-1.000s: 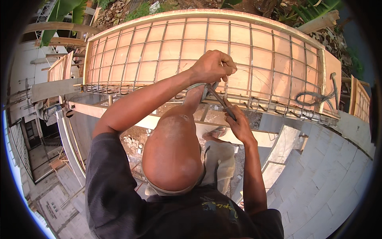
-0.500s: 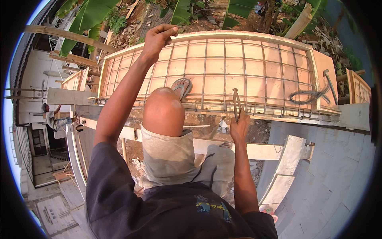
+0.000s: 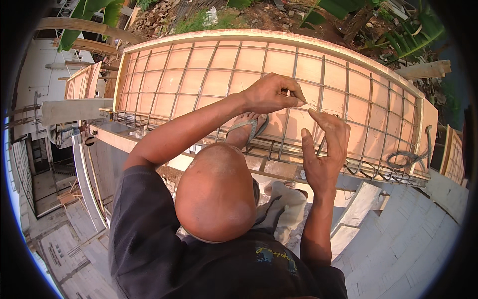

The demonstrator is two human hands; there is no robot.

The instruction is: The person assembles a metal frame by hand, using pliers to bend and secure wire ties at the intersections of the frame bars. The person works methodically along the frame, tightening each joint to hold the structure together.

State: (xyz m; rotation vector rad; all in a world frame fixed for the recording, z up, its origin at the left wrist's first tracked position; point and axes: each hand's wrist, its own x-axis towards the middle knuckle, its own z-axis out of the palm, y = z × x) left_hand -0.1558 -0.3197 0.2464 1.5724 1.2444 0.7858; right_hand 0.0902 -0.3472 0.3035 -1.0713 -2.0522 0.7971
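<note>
Over the steel bar grid (image 3: 230, 70), my left hand (image 3: 275, 93) pinches a thin piece of tie wire (image 3: 306, 106) between thumb and forefinger. Close by on the right is my right hand (image 3: 326, 154), thumb and forefinger raised and apart near the wire's end. Its other fingers are folded round pincers (image 3: 336, 116); only a small dark end shows, the rest hidden behind the hand. Below my left hand, my sandalled foot (image 3: 246, 128) stands at the grid's near edge.
A wooden formwork box (image 3: 239, 34) surrounds the grid. A loop of wire (image 3: 404, 159) lies at its right end. My bent knee (image 3: 215, 189) rises in front. Below stand a grey block wall (image 3: 398, 234) and narrow planks. Banana leaves (image 3: 418, 37) hang beyond.
My left hand has come down and right, toward my right hand. The right hand has risen, its thumb and forefinger now spread. My view has shifted and my knee appears nearer.
</note>
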